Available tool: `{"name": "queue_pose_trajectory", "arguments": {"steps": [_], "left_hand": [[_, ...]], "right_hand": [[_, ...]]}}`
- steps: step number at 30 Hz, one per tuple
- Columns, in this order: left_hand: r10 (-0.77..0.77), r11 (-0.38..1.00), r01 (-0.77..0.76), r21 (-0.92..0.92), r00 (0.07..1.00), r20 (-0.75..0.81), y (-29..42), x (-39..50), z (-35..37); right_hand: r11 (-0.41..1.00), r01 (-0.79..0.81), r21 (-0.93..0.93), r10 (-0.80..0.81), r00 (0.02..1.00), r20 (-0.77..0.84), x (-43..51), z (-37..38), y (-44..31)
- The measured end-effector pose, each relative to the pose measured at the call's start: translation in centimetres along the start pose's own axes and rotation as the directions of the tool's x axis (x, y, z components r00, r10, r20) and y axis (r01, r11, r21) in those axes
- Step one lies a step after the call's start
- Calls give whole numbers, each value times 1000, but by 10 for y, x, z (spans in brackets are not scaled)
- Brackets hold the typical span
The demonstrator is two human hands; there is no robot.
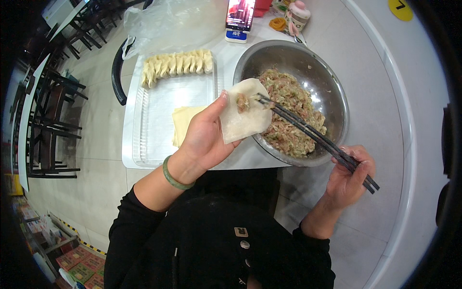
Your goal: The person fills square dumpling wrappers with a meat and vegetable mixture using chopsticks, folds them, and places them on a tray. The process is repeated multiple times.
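My left hand point(205, 137) holds a flat dough wrapper point(243, 124) by its left side, with the fingers mostly hidden beneath it. A small lump of minced filling point(242, 103) lies on the wrapper's upper part. A pair of dark chopsticks point(306, 128) is gripped in my right hand point(352, 175), and their tips hover at or touch the wrapper just right of the lump; bits of filling cling to them. Beneath the chopsticks, a steel bowl point(334, 94) contains a large heap of minced filling point(288, 108). The wrapper overlaps the bowl's left rim.
Left of the bowl lies a clear plastic tray point(155, 119), with a row of folded dumplings point(177, 65) along its far side and stacked wrappers point(184, 121) near my left wrist. Behind are a plastic bag point(173, 25), a phone on a stand point(240, 16) and a pink-capped bottle point(299, 16).
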State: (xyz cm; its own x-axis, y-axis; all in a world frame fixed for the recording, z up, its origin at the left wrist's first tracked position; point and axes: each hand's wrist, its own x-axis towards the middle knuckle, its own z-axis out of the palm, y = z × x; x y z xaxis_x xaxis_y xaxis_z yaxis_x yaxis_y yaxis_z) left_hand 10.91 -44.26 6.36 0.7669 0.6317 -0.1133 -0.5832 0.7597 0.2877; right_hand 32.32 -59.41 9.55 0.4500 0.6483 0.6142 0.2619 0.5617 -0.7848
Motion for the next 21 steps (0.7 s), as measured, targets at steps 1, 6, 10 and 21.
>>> {"name": "queue_pose_trajectory", "arguments": {"steps": [1, 6, 10, 21], "left_hand": [[-3, 999, 3, 46, 1000, -7, -1, 0, 2], [-1, 995, 1, 102, 1000, 3, -3, -2, 8], [14, 992, -14, 124, 1000, 4, 2, -2, 7], [44, 991, -38, 126, 998, -45, -1, -2, 7]], "right_hand": [[1000, -12, 16, 12, 1000, -15, 0, 2, 3], [998, -61, -33, 61, 998, 5, -3, 7, 10], [1000, -10, -6, 10, 999, -34, -1, -2, 7], [959, 149, -243, -125, 986, 114, -8, 7, -6]]}}
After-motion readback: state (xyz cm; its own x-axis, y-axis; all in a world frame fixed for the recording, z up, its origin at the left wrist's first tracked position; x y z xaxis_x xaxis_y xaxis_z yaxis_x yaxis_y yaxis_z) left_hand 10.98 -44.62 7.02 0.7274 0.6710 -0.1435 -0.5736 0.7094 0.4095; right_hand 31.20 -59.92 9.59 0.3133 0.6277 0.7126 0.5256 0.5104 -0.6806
